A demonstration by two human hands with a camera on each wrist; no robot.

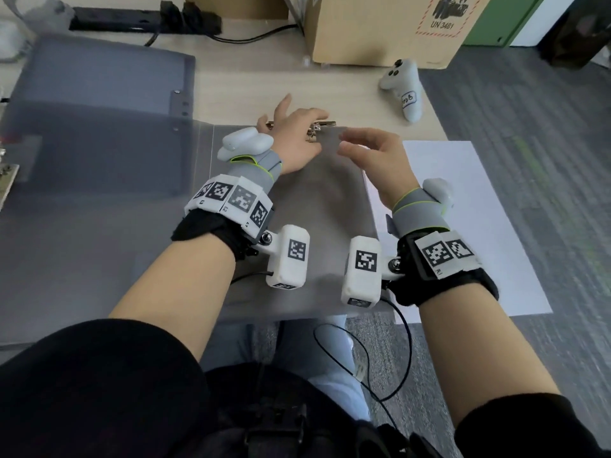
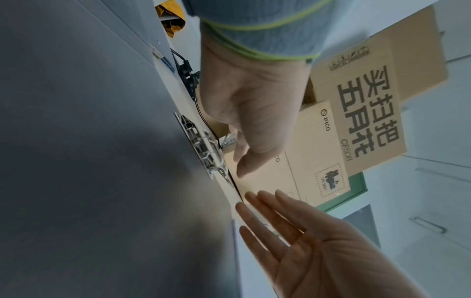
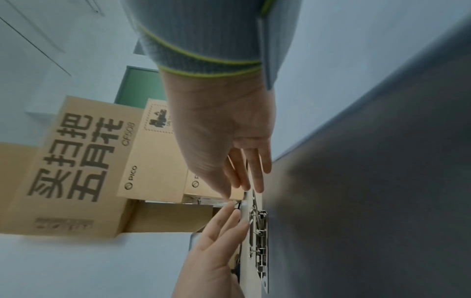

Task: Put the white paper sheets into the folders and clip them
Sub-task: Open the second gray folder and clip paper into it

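Observation:
A grey translucent folder point(image 1: 314, 226) lies open on the table in front of me. Its metal clip point(image 1: 322, 125) sits at the far edge. My left hand point(image 1: 297, 133) hovers over the clip with relaxed fingers and holds nothing; I cannot tell whether it touches. My right hand point(image 1: 367, 150) hangs just right of it, fingers loose and empty. A white paper sheet point(image 1: 463, 226) lies right of the folder, overhanging the table edge. The left wrist view shows the left hand point(image 2: 252, 121) beside the clip point(image 2: 203, 149). The right wrist view shows the right hand point(image 3: 229, 141) with straight fingers above the clip point(image 3: 260, 242).
A second grey folder point(image 1: 99, 94) lies open at the left, under the near one. A white controller point(image 1: 401, 90) rests at the back right by cardboard boxes point(image 1: 380, 28). A black power strip point(image 1: 142, 19) runs along the back edge. Carpet floor lies to the right.

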